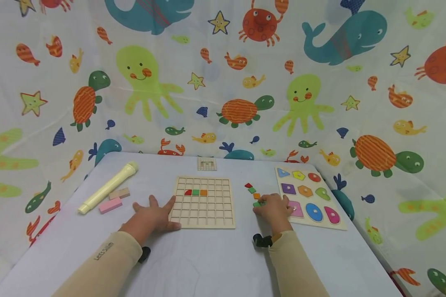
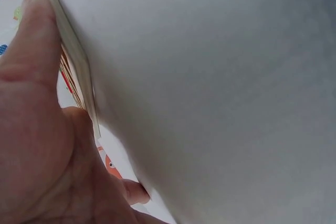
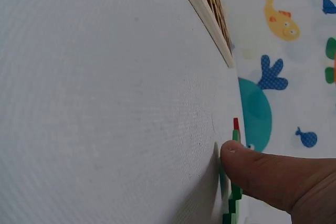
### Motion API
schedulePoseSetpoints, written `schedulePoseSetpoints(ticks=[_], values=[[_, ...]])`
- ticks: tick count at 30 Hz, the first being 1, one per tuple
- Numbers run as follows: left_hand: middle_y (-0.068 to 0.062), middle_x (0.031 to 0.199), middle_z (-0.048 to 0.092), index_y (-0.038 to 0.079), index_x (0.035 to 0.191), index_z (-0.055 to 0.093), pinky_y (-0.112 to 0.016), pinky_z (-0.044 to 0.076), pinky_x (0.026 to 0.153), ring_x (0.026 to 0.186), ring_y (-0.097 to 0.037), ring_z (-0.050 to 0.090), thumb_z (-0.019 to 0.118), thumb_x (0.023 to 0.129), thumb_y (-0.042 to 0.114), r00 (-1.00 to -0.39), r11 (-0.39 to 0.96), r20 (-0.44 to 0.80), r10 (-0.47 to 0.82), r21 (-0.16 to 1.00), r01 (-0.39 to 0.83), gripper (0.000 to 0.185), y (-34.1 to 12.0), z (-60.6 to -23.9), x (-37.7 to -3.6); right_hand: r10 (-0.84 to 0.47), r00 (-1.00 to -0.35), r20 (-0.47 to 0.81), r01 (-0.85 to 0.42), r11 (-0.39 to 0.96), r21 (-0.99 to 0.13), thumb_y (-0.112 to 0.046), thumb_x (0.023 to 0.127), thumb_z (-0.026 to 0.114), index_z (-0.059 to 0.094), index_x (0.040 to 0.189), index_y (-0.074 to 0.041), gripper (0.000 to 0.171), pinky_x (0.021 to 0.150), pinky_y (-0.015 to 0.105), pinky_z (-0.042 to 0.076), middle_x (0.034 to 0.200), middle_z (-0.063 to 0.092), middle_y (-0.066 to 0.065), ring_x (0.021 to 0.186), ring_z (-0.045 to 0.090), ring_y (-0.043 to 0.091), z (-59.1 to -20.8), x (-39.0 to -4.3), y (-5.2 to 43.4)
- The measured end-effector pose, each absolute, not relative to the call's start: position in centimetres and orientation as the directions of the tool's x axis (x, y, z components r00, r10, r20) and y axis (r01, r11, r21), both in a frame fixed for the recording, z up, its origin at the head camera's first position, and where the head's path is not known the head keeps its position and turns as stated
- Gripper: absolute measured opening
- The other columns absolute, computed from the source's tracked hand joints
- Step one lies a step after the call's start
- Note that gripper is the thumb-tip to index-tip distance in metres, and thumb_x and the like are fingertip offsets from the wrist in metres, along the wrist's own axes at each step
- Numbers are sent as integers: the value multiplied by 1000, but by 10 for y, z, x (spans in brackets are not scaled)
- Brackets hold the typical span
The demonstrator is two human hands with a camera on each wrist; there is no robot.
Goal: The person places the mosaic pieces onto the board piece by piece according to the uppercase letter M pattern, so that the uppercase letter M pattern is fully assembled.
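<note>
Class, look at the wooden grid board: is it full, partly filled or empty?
Partly filled. The grid board holds only a red, a green and an orange tile side by side in one row; every other square is bare.

Head view: bright, even, diffuse lighting with only faint soft shadows beneath the forearms on the table [image 1: 215,264]; wide-angle distortion bows the sea-creature curtain [image 1: 223,82] toward the edges. Both wrist views are sharp on nothing close: the left thumb [image 2: 31,51] and right thumb [image 3: 262,174] appear soft, tabletop shaded grey.
</note>
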State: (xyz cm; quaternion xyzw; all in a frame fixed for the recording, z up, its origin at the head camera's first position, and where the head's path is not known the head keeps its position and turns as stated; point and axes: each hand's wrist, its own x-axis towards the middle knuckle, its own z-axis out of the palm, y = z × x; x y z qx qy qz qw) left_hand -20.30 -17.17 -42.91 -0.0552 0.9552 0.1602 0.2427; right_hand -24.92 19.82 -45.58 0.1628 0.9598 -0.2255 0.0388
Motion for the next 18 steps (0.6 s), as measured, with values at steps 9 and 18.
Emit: schedulePoseSetpoints(ticks=[9,18], values=[[-37,171,-12,36,171,15,-98,19,99,146,-79,-11,80,84,67,-876,942,-480,-41,275,-194,113,-171,-428,-203,304,-951,-60,294,824,-485,-39,87,87,78,117,-10,42,119,80,16,153,53,18,157,15,50,-453,-245,183],[-37,171,-12,36,171,16,-99,18,99,146,-79,-12,80,83,69,-870,939,-491,-41,279,-201,114,-170,-427,-202,263,-965,7,223,829,-513,-46,85,87,78,96,-13,36,118,76,22,152,57,13,158,21,47,-455,-245,155]])
